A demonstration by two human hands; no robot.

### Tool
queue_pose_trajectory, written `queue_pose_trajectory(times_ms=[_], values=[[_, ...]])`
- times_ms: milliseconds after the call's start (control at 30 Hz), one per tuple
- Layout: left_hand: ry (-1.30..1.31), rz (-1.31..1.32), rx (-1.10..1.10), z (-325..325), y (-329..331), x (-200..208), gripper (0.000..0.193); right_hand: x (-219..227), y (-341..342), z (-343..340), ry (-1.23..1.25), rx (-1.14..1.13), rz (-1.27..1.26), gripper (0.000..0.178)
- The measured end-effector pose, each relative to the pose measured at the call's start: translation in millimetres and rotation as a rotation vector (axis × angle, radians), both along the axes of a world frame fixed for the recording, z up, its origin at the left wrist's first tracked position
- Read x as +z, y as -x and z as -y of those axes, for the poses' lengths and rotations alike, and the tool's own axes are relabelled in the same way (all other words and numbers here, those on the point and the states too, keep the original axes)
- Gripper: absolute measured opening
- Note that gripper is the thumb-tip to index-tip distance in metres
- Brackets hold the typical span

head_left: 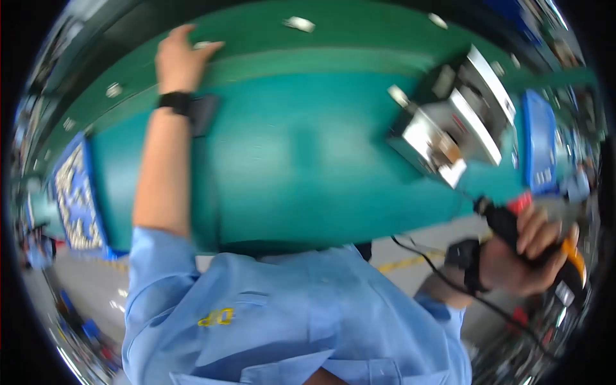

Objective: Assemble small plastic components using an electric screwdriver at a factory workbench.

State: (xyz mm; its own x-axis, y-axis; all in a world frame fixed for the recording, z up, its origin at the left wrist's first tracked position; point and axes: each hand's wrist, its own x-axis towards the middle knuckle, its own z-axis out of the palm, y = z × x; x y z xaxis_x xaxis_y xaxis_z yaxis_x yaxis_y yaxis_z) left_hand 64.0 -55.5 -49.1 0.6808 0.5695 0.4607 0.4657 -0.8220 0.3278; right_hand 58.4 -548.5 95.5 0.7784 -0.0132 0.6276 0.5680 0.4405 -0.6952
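My left hand (179, 64) reaches to the far left, over the dark green strip behind the work surface. Its thumb and fingers are apart around a small white piece (203, 45); blur hides whether they touch it. At the lower right my right hand (523, 253) is wrapped around the body of a black and orange power screwdriver (500, 218), its dark tip pointing up and left. A black cord (443, 273) hangs below that wrist. Beyond the screwdriver stands a tilted silver and black box-shaped device (443, 135) with an open front.
More small white pieces (299, 24) lie spaced along the far strip. A blue tray (80, 199) full of small pale parts sits at the left edge, and another blue tray (540, 141) at the right. Under my left wrist is a dark flat object (204, 115) on the teal mat (276, 173).
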Motion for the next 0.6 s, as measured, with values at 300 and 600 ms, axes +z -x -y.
queue_pose_trajectory(times_ms=[300, 600], values=[[0.639, -0.010, -0.426, 73.8, 13.1, 3.3, 0.021, 3.7, -38.6, -15.4, 0.177, -0.013, 0.041, 0.031], [0.698, -0.191, -0.817, 219.9, 61.1, 23.2, 0.022, -4.6, -53.7, -33.6, 0.293, 0.303, 0.039, 0.021]])
